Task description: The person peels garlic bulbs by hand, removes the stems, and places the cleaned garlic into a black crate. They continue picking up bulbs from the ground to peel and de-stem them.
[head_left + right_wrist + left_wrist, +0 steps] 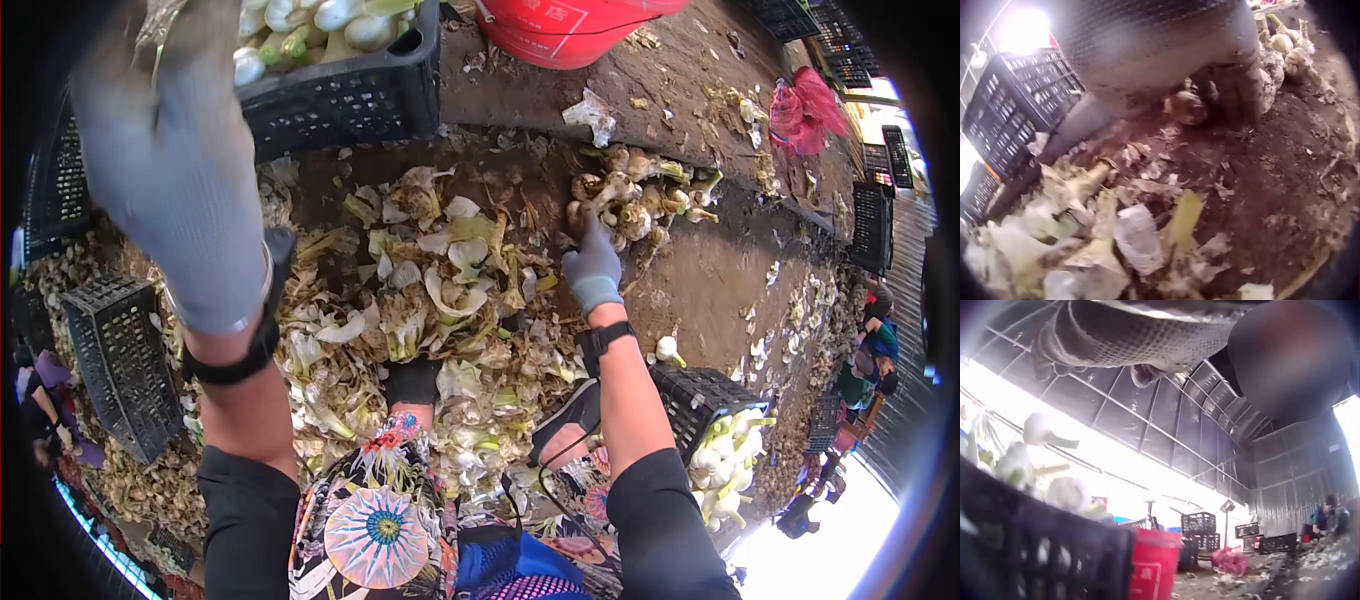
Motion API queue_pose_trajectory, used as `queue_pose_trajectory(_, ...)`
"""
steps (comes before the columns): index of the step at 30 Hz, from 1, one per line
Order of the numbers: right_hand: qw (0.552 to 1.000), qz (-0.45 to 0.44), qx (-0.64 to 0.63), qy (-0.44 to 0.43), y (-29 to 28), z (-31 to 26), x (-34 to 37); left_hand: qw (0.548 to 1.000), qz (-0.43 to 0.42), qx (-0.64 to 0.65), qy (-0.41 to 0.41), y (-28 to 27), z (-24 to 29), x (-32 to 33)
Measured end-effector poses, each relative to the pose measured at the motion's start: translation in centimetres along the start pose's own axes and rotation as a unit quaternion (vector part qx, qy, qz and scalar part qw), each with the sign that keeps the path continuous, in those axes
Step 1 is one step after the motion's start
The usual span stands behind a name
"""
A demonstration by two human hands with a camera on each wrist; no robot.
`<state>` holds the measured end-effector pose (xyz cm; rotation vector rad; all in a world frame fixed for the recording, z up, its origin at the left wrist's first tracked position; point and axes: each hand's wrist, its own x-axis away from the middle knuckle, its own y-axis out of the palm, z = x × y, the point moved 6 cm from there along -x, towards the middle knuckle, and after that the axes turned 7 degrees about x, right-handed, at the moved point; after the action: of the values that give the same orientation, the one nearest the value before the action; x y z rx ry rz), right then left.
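My left hand (185,190), in a grey glove and blurred, is raised over the black crate (345,105) at the upper left. Its fingers stretch forward with nothing seen between them. Whitish trimmed garlic bulbs (340,12) fill that crate; in the left wrist view a garlic bulb (1036,429) tops the heap below the glove. On the soil, my gloved right hand (594,268) reaches into a pile of untrimmed garlic (635,220) with brown, dirty skins. The right wrist view has its fingers bent around a garlic bulb (1186,107) at the pile's edge.
Peeled skins and leaves (400,300) lie thick between the arms. A red bucket (560,30) stands beyond. Left is an upturned black crate (122,365); near my right forearm, another crate (690,400) spills white garlic (725,465). A pink net bag (805,110) lies far right.
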<state>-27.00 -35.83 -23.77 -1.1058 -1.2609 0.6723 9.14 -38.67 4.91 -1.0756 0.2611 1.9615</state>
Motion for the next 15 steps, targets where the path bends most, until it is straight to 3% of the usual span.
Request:
queue_pose_trajectory(1,1.0,0.009,0.015,-0.024,0.2,-0.8,-0.7,0.988,0.097,0.095,-0.067,0.1,0.0,0.6)
queue_pose_trajectory(2,0.998,0.015,0.032,-0.046,0.6,-1.5,-1.2,0.985,0.097,0.121,-0.073,1.0,0.4,2.1)
queue_pose_trajectory(3,0.999,0.033,0.027,-0.024,0.6,-1.8,-1.9,0.997,-0.01,0.012,-0.081,1.1,0.0,5.4)
queue_pose_trajectory(4,0.999,0.028,0.028,-0.022,1.0,-1.9,-2.4,0.993,-0.029,0.103,-0.054,2.8,0.3,8.0)
queue_pose_trajectory(5,0.999,0.049,0.017,-0.005,1.1,-1.9,-2.8,0.965,-0.133,0.163,-0.156,4.3,0.2,10.3)
queue_pose_trajectory(6,0.997,0.071,0.006,0.009,1.0,-1.9,-2.9,0.9,-0.162,0.236,-0.329,5.3,-0.1,13.4)
queue_pose_trajectory(8,0.996,0.079,-0.015,0.026,0.2,-2.6,-2.4,0.735,-0.264,0.235,-0.578,5.8,-0.6,18.6)
queue_pose_trajectory(9,0.992,0.08,-0.102,-0.001,0.3,-2.8,-1.8,0.737,-0.262,0.233,-0.577,5.8,-1.2,19.8)
queue_pose_trajectory(11,0.943,0.057,-0.321,-0.062,0.3,-4.1,1.1,0.601,-0.254,0.314,-0.69,6.5,-1.8,24.1)
queue_pose_trajectory(12,0.919,0.1,-0.354,-0.14,-0.1,-5.4,3.3,0.6,-0.253,0.315,-0.69,6.7,-1.9,25.0)
queue_pose_trajectory(14,0.904,0.096,-0.361,-0.209,-2.6,-8.6,8.6,0.494,-0.192,0.415,-0.74,7.4,-1.1,26.8)
queue_pose_trajectory(15,0.911,0.038,-0.329,-0.246,-2.4,-9.4,10.5,0.5,-0.2,0.425,-0.728,7.5,-1.1,26.8)
